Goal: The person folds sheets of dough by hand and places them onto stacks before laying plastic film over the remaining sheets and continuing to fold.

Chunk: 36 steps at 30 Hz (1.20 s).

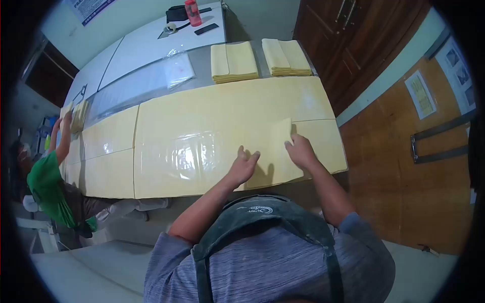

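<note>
Fingers (288, 145) of the right hand (303, 154), right of centre in the frame, are closed on the raised right-hand edge of a pale yellow folded sheet (281, 132). Those of the left hand (241, 169) are parted, with nothing seen in them; whether the surface is touched by them cannot be told. The sheet is placed just up and left of the right hand, the nearer one, and up and right of the left. Its long axis cannot be made out for certain, as it blends into the yellow bench (222, 116) beneath; the raised edge is run roughly up and down the frame.

Beyond, two folded yellow stacks (235, 63) are set side by side at upper centre, with clear plastic (177, 70) to their left. At far left, another yellow stack (79, 115) is being handled by a person in green (48, 182).

On the apron (283, 207), a pale logo is too small to be read. Print on the wall poster (91, 7) at upper left is cut off, and the notice (420, 94) at right cannot be read.
</note>
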### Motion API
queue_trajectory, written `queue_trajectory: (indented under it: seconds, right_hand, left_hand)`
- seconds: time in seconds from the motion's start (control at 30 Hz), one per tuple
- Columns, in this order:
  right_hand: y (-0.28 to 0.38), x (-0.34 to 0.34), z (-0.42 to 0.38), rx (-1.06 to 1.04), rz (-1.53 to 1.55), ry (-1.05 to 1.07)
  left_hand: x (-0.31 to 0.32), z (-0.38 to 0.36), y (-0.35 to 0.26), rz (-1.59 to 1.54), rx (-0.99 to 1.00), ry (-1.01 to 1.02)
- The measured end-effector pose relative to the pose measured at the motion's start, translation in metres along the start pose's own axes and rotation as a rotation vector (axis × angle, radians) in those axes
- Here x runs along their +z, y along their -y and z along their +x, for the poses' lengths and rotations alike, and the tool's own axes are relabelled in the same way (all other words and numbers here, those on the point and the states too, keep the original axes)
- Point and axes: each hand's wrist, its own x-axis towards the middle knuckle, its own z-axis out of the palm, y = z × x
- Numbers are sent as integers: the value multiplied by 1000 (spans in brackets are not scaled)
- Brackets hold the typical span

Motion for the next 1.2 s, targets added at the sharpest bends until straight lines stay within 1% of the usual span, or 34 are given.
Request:
queue_trajectory:
  seconds: [0.07, 0.1, 0.13, 0.17, 0.2, 0.23, 0.3, 0.33, 0.37, 0.4, 0.43, 0.47, 0.5, 0.57, 0.63, 0.67, 0.7, 0.73, 0.8, 0.83, 0.87, 0.9, 0.93, 0.97, 1.0, 1.03, 1.1, 1.13, 1.2]
  right_hand:
    - [48, -5, -9, -219, -224, -168]
    - [87, 34, -45, -275, -135, -159]
    - [107, 55, -42, -288, -44, -137]
    - [127, 72, -44, -372, 37, -152]
    - [147, 81, -47, -372, 170, -71]
    - [163, 91, -57, -283, 190, 40]
    - [157, 108, -57, -233, -8, 121]
    - [135, 126, -53, -230, -8, 127]
    - [100, 148, -45, -351, -269, 16]
    - [75, 163, -40, -468, -527, -98]
    - [64, 170, -41, -466, -523, -92]
    - [54, 172, -43, -472, -597, -19]
    - [48, 174, -43, -479, -672, 56]
    - [40, 177, -42, -495, -706, 61]
    - [41, 176, -40, -513, -735, 56]
    - [44, 175, -39, -508, -753, 74]
    - [45, 175, -39, -502, -771, 94]
    - [45, 176, -38, -501, -766, 97]
    - [46, 177, -34, -501, -664, 110]
    - [47, 179, -31, -503, -663, 110]
    - [47, 181, -29, -513, -484, 32]
    - [46, 183, -27, -519, -306, -44]
    - [45, 188, -20, -521, -308, -42]
    - [44, 194, -11, -424, 225, -114]
    - [45, 199, -5, -300, 753, -178]
    - [44, 198, -1, -301, 751, -170]
    - [39, 183, 10, 217, 669, -117]
    - [43, 177, 11, 213, 667, -111]
    - [53, 168, 8, 186, 205, 110]
  left_hand:
    - [11, 12, -19, 15, -40, -17]
    - [-14, -31, -3, 17, -104, 9]
    - [-35, -39, -16, -245, -51, 125]
    - [-52, -40, -23, -512, 8, 245]
    - [-67, -11, -1, -850, 103, 456]
    - [-76, -13, 24, -1047, 14, 382]
    - [-86, -26, 49, -1200, 343, 365]
    - [-90, -16, 76, -950, 429, 98]
    - [-88, -14, 90, -953, 425, 94]
    - [-84, -14, 98, -1010, 499, 48]
    - [-81, -13, 107, -1065, 572, 1]
    - [-80, -11, 115, -990, 600, -13]
    - [-87, -13, 115, -994, 594, -18]
    - [-112, -19, 102, -1013, -44, -56]
    - [-155, -32, 85, -944, 23, 2]
    - [-164, -29, 104, -1053, 192, -126]
    - [-170, -31, 107, -956, 251, -272]
    - [-169, -37, 112, -952, 247, -274]
    - [-155, -51, 110, -307, 353, -306]
    - [-147, -55, 107, 17, 399, -312]
    - [-135, -53, 113, 227, 409, -336]
    - [-128, -53, 111, 225, 405, -336]
    - [-124, -53, 109, 452, 385, -370]
    - [-121, -53, 108, 681, 361, -402]
    - [-120, -51, 107, 663, 341, -408]
    - [-118, -52, 107, 660, 335, -412]
    - [-119, -51, 104, 684, 291, -414]
    - [-121, -51, 103, 683, 287, -420]
    - [-126, -51, 101, 552, 258, -341]
